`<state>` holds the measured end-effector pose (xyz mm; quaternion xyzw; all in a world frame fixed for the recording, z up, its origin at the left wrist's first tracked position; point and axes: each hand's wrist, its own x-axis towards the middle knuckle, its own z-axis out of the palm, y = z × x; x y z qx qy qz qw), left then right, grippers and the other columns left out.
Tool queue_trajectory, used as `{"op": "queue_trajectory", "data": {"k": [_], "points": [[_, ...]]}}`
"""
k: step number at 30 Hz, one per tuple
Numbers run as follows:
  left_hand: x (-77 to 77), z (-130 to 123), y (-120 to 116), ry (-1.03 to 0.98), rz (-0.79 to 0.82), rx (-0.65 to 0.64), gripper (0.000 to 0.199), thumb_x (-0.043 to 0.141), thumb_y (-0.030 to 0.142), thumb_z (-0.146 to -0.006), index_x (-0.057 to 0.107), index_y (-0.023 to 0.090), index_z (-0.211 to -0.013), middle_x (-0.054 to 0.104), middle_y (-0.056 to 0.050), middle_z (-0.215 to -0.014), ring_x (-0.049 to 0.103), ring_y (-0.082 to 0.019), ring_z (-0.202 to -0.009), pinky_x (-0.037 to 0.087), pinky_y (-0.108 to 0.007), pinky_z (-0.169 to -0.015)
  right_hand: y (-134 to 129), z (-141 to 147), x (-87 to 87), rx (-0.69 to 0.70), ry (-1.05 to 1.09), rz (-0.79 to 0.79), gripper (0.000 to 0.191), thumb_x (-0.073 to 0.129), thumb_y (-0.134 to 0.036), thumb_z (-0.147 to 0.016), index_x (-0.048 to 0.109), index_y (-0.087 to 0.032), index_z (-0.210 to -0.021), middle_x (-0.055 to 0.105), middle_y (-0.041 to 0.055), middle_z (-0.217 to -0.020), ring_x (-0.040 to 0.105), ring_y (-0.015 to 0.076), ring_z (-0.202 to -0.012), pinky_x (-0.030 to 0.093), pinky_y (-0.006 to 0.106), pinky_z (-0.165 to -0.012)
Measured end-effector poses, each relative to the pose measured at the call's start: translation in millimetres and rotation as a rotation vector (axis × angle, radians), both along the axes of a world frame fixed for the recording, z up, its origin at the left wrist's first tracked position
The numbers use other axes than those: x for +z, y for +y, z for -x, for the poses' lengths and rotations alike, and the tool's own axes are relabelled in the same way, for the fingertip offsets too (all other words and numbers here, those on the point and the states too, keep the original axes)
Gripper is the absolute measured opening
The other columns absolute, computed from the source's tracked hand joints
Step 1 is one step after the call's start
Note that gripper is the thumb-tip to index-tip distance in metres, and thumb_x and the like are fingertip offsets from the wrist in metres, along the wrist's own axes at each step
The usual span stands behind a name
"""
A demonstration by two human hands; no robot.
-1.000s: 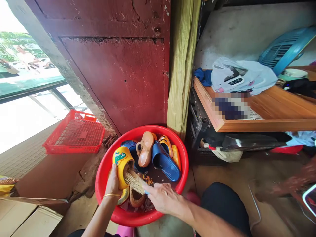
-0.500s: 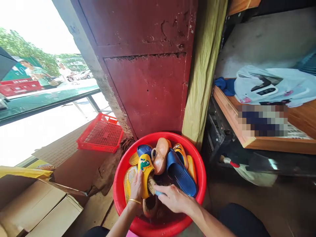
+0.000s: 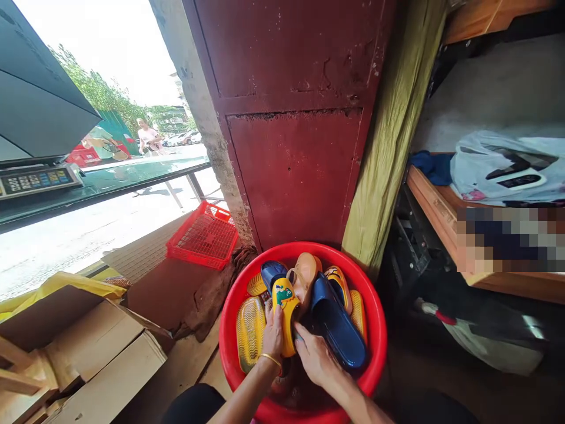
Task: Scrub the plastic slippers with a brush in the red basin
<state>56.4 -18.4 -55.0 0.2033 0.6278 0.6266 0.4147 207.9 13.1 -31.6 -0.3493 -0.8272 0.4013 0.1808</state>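
Note:
A red basin (image 3: 380,330) holds several slippers in dark water. My left hand (image 3: 272,338), with a bangle at the wrist, grips a yellow slipper with a green dinosaur (image 3: 285,294) by its left side. On the slipper's right, my right hand (image 3: 314,356) is closed on a brush, of which only a little blue shows between the fingers; its bristles are hidden. A large blue slipper (image 3: 339,330) lies right of my hands, and a tan slipper (image 3: 306,274) rests behind them. One yellow slipper (image 3: 251,330) lies sole up at the left.
Behind the basin stands a dark red door (image 3: 291,171). A red crate (image 3: 205,238) and an open cardboard box (image 3: 110,347) are at the left. Wooden shelving (image 3: 445,218) with a plastic bag (image 3: 498,168) is at the right. People (image 3: 149,138) are outside.
The view has swung left, so the basin appears farther right. The slipper is turned more upright, and my right hand has moved in close against it, covering the brush's bristles.

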Motion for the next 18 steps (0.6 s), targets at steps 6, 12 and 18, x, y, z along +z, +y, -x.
{"op": "queue_trajectory", "data": {"k": [6,12,18], "points": [[25.9,11.6,-4.2,0.027,0.060,0.118,0.051,0.054,0.051,-0.093,0.063,0.024,-0.135,0.064,-0.012,-0.143,0.052,-0.033,-0.138,0.039,-0.046,-0.117,18.4,-17.4,22.9,0.262,-0.075,0.154,0.053,0.042,-0.029,-0.099,0.053,-0.024,-0.150,0.079,0.0034,-0.091,0.073,0.0197,-0.074,0.056,0.029,-0.072],[40.2,25.4,-3.7,-0.029,-0.071,0.169,0.024,0.068,0.031,-0.086,0.075,0.021,-0.106,0.077,-0.007,-0.114,0.066,-0.030,-0.116,0.053,-0.034,-0.095,11.2,-55.6,42.5,0.365,-0.257,0.046,0.053,0.053,-0.025,-0.087,0.066,-0.034,-0.137,0.078,0.0013,-0.110,0.073,0.0230,-0.093,0.052,0.030,-0.082],[54.7,21.2,-9.4,0.313,-0.163,0.182,0.036,0.072,0.017,-0.081,0.072,0.026,-0.116,0.067,-0.001,-0.138,0.051,-0.023,-0.137,0.037,-0.024,-0.113,16.3,-107.2,52.2,0.254,-0.435,-0.077,0.049,0.052,-0.022,-0.084,0.072,-0.039,-0.126,0.079,0.0006,-0.103,0.072,0.0264,-0.099,0.051,0.033,-0.083]]}}
